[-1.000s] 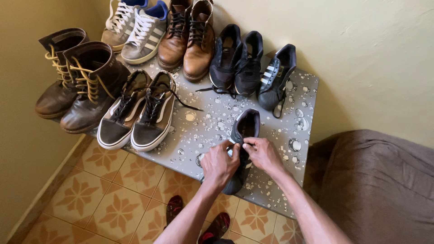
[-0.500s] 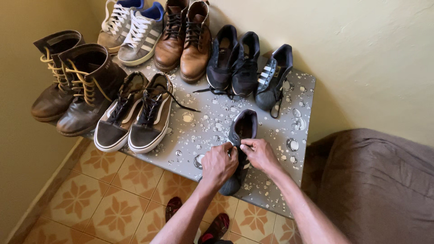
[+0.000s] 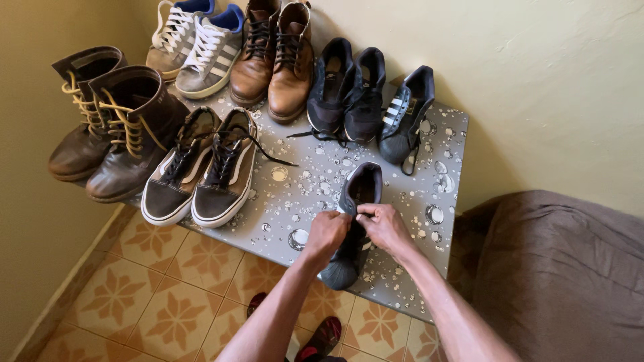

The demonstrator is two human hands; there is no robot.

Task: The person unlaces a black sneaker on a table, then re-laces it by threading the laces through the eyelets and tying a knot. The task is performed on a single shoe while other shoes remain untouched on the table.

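Pinching the laces, your left hand (image 3: 327, 232) and right hand (image 3: 384, 226) grasp the black sneaker (image 3: 353, 224), toe pointing toward you on the bench (image 3: 295, 194), its mate (image 3: 404, 115) beyond.

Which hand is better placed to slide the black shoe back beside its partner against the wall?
Probably the right hand. It is on the black shoe on the side nearer its partner, with bare table between. The left hand would have to cross over.

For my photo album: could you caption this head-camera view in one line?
Left hand and right hand work at a black sneaker on a droplet-patterned grey table lined with shoes.
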